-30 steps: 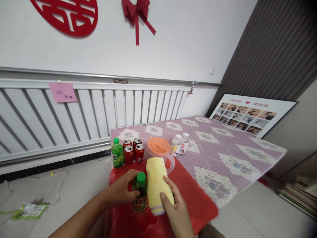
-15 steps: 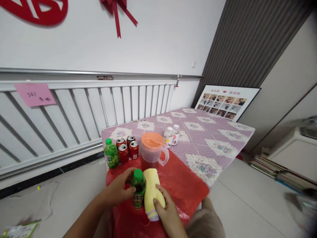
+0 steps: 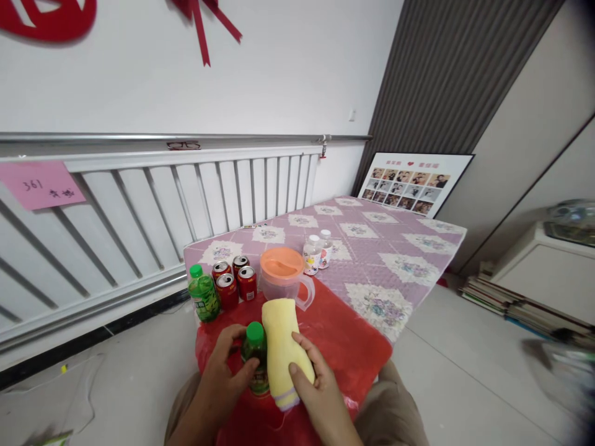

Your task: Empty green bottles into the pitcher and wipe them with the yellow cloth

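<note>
My left hand is wrapped round a green-capped drink bottle, which stands upright on the red plastic sheet. In my right hand is a folded yellow towel, pinched between thumb and fingers. The towel lies close against the bottle's right side; whether it presses on it I cannot tell. Just behind the towel stands a clear plastic pitcher with an orange lid and a handle on its right.
A second green bottle stands at the left beside several red cans. Two small white-capped bottles are behind the pitcher. The purple flowered cloth covers the table. A radiator runs along the wall; a photo board leans at the back right.
The towel in my right hand has risen slightly and now covers more of the pitcher's lower front. My left hand remains round the bottle. The whole view has shifted a little.
</note>
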Action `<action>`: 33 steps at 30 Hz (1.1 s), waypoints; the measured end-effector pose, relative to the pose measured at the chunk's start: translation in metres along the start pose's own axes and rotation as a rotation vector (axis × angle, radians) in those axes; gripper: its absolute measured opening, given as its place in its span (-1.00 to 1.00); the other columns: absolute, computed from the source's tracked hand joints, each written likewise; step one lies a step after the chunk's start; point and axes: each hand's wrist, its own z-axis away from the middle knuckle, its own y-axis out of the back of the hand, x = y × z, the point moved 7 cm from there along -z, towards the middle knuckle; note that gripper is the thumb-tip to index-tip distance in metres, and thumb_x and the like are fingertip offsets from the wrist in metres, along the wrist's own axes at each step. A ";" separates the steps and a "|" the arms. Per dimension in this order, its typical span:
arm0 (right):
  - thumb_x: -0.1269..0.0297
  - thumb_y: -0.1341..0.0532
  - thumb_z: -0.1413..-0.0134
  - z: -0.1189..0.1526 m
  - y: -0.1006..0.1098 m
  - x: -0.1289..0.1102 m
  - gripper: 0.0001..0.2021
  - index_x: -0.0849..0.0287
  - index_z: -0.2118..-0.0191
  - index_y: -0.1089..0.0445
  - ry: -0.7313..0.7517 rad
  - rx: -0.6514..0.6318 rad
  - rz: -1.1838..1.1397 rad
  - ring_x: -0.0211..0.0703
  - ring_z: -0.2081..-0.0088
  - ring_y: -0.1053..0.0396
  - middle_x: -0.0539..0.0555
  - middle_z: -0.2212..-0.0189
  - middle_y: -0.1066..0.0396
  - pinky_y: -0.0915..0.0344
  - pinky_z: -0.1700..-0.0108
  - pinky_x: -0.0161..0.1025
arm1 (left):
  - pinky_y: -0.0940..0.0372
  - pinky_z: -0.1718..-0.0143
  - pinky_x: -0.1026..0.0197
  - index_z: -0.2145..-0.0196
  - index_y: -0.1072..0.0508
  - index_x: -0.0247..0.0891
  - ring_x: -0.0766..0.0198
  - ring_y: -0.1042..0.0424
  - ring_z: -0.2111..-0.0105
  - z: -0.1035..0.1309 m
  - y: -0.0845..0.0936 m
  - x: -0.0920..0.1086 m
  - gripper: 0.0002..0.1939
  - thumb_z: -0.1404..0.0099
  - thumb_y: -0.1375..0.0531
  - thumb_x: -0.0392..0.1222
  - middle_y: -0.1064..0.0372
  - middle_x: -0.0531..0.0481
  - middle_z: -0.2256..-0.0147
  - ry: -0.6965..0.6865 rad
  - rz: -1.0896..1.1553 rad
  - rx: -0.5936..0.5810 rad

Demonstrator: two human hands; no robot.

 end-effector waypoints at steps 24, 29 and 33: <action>0.27 -0.23 0.11 0.000 0.000 -0.024 -0.55 0.13 0.00 -0.39 0.078 -0.013 0.116 0.01 -0.12 -0.28 0.17 -0.09 -0.31 -0.21 -0.15 -0.09 | -0.27 -0.03 -0.06 -0.01 -0.26 -0.17 0.03 -0.38 0.03 0.001 0.000 0.002 -0.50 -0.08 -0.21 -0.30 -0.37 -0.11 0.02 0.029 -0.066 -0.012; 0.32 -0.21 0.11 -0.004 0.008 0.018 -0.60 0.19 0.05 -0.43 0.052 -0.004 0.248 0.04 -0.02 -0.37 0.19 0.01 -0.41 -0.26 -0.10 -0.04 | -0.24 -0.08 -0.06 -0.06 -0.22 -0.19 0.03 -0.36 -0.01 0.002 0.000 -0.008 -0.48 -0.13 -0.20 -0.28 -0.33 -0.14 -0.03 0.062 -0.028 -0.078; 0.34 -0.21 0.14 -0.002 0.011 0.033 -0.59 0.24 0.07 -0.45 0.074 -0.005 0.337 0.08 -0.07 -0.33 0.24 0.01 -0.40 -0.18 -0.17 0.00 | -0.22 -0.12 -0.03 -0.10 -0.19 -0.18 0.03 -0.32 -0.07 0.004 0.000 -0.012 -0.45 -0.15 -0.20 -0.26 -0.30 -0.15 -0.07 0.085 0.034 -0.115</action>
